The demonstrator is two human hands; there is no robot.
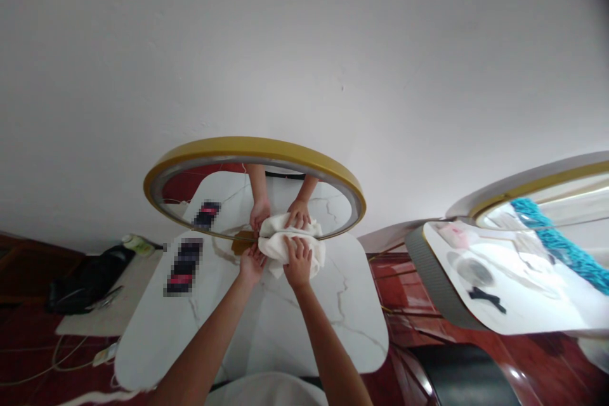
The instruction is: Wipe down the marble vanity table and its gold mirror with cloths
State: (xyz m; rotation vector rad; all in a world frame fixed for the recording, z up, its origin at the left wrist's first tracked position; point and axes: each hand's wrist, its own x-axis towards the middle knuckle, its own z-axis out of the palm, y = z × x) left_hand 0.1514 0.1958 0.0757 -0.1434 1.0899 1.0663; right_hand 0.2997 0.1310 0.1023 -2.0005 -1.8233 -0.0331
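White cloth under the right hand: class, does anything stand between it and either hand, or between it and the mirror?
Nothing visible does. The right hand rests on the white cloth, the left hand is at its left edge, and the cloth reaches the mirror.

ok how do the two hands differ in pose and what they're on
The right hand lies on the white cloth, while the left hand is at the cloth's left edge. The right hand shows its back to the camera; the left hand appears turned palm up. Both are bare and close to the lower edge of the round mirror.
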